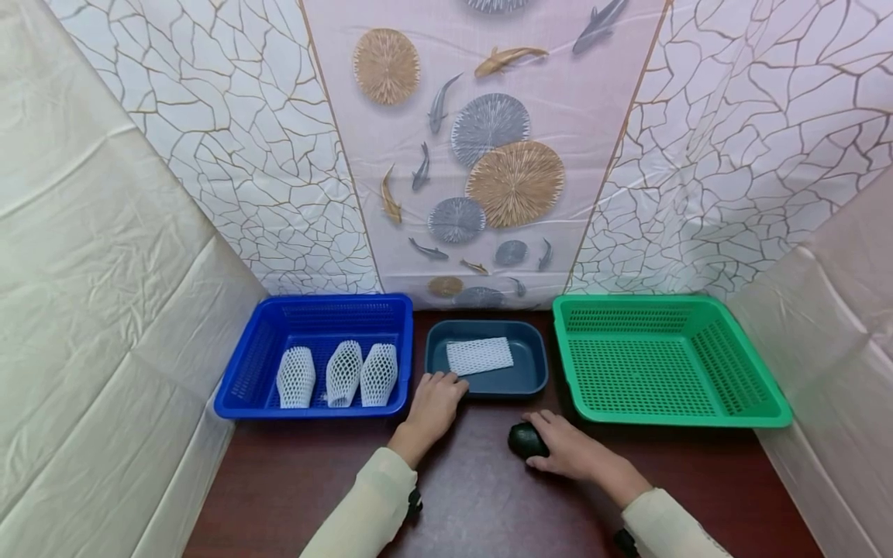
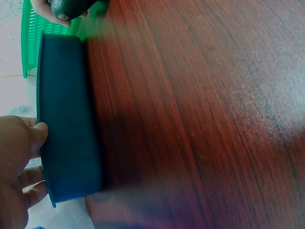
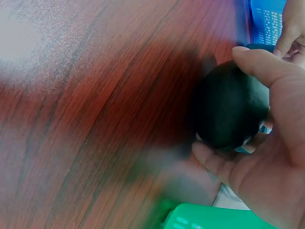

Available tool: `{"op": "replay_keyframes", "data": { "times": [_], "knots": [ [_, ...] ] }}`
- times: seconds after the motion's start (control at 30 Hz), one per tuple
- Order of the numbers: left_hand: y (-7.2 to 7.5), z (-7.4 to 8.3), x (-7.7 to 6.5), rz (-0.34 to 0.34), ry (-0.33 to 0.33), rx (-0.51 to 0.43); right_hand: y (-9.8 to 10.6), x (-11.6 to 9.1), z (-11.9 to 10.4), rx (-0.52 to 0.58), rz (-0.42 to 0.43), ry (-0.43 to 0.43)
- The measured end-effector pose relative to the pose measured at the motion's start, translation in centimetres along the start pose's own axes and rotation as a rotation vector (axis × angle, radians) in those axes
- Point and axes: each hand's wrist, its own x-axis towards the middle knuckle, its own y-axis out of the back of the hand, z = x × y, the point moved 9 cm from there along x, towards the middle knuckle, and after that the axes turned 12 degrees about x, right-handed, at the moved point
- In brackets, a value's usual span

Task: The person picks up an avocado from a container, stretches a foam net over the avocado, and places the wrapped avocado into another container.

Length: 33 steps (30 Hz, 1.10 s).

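My right hand point(image 1: 565, 446) grips a dark green avocado point(image 1: 526, 440), holding it over the brown table in front of the trays. In the right wrist view the thumb and fingers curl round the avocado point(image 3: 231, 107). My left hand point(image 1: 436, 403) is at the near left rim of the dark blue-grey tray point(image 1: 502, 385). The left wrist view shows its fingertips pinching that rim along the tray's side wall point(image 2: 69, 119). A flat white foam net sleeve point(image 1: 480, 356) lies inside this tray, just beyond the left fingers.
On the left stands a blue basket point(image 1: 314, 413) with three puffed-out white foam net sleeves point(image 1: 296, 377) in it. A green basket point(image 1: 684, 421) stands on the right. Behind them hangs a patterned cloth point(image 1: 456, 178), and pale padded walls point(image 1: 105, 256) close in both sides.
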Motion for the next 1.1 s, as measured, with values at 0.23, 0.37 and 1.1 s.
{"op": "replay_keyframes", "data": {
  "times": [0.23,0.37,1.1],
  "knots": [
    [-0.16,-0.06,0.02,-0.019,0.002,0.000,-0.03,-0.01,-0.01,-0.007,0.015,0.001],
    [0.01,-0.08,0.00,-0.011,0.005,-0.007,0.15,0.13,0.12,-0.003,0.019,-0.008],
    [0.03,0.02,0.24,-0.040,0.000,-0.006,0.62,0.30,0.26,0.002,0.026,-0.032]
  ]
}}
